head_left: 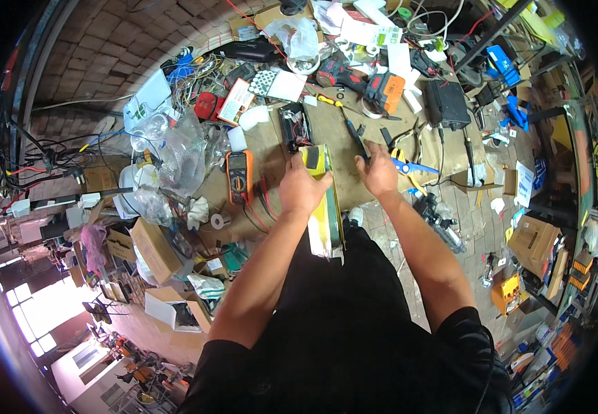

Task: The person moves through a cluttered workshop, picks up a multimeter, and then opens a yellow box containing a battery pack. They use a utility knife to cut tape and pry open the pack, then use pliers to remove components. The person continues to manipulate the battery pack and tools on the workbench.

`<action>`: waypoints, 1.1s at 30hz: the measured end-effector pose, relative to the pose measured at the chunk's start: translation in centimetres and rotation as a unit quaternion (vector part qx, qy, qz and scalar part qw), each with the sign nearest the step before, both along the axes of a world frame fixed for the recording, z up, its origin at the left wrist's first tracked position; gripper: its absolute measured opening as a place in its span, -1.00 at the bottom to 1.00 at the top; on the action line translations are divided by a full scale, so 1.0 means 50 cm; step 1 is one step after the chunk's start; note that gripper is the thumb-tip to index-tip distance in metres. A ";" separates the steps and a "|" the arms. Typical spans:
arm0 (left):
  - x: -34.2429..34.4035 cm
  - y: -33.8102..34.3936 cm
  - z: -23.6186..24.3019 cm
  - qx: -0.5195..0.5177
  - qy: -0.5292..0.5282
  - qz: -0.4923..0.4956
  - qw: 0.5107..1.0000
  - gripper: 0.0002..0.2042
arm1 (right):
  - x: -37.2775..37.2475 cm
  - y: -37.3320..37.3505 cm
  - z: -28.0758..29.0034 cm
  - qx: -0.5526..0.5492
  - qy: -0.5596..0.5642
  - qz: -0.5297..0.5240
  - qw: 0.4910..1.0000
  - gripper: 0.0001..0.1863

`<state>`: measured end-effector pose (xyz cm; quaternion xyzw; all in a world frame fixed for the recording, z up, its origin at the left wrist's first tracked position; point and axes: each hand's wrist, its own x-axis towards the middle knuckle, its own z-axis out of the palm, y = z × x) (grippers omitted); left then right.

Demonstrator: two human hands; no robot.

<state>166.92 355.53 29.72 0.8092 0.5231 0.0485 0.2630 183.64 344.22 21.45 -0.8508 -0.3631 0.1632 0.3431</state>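
Note:
My left hand [300, 188] is closed around a long, narrow battery-pack-like block [323, 231] with yellow and pale sides, which overhangs the bench's near edge. A small dark square patch [312, 160] shows on its far end by my fingertips. My right hand [380, 171] has its thumb and fingers at the near end of a slim dark-blue tool [355, 133], whose exact kind I cannot make out. Blue-and-yellow pliers [415, 167] lie just right of that hand. Beyond the block sits an open black case [295, 126] with wires inside.
An orange multimeter [239, 176] with red and black leads lies to the left. Farther back are a cordless power tool with an orange battery [385, 92], a screwdriver [328, 100] and a black box [448, 105]. Plastic bags [181, 155] and tangled wires crowd the left side.

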 end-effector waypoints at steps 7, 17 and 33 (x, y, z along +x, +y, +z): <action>-0.021 0.017 -0.007 -0.024 -0.031 -0.033 0.999 -0.25 | 0.049 0.091 -0.052 -0.202 -0.097 0.095 0.970 -0.31; -0.028 0.029 -0.001 -0.029 -0.061 -0.046 0.997 -0.24 | 0.114 0.059 0.030 -0.121 0.146 0.119 0.975 -0.56; -0.020 0.020 -0.008 -0.034 -0.103 0.010 0.994 -0.19 | 0.168 0.025 0.172 -0.243 0.219 0.283 0.902 -0.64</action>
